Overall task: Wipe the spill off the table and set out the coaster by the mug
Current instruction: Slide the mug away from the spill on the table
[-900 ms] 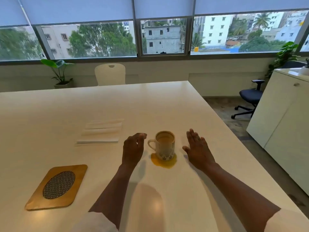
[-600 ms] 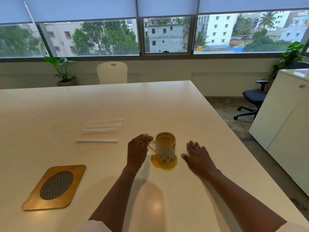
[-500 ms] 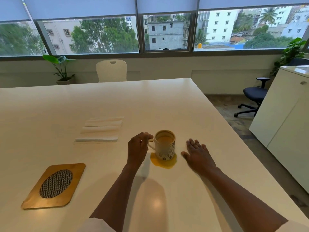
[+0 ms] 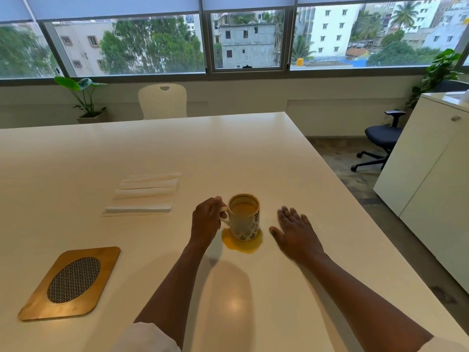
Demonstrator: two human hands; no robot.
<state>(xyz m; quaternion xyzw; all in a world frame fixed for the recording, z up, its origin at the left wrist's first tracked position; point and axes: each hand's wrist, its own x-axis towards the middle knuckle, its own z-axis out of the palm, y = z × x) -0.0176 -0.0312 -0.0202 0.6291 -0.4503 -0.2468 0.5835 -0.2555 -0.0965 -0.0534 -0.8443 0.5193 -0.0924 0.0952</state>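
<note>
A bright office room with a long window band fills the top of the frame, and a wide white worktop [image 4: 228,153] takes up most of the rest. Nothing of the task looks finished yet. The yellow spill [image 4: 241,243] lies wet around the base of the mug [image 4: 244,217], just below the centre of the frame. The folded napkins [image 4: 144,194], left of centre, lie untouched, and the coaster [image 4: 71,283] sits at the lower left, well apart from the mug. The left hand [image 4: 206,221] has its fingers curled round the mug's handle; the mug looks to be standing in the puddle. The right hand [image 4: 294,233] rests flat on the worktop just right of the mug, fingers straight and spread, holding nothing. By my reading, moving the mug clear is the step in hand; wiping and placing the coaster both remain.
</note>
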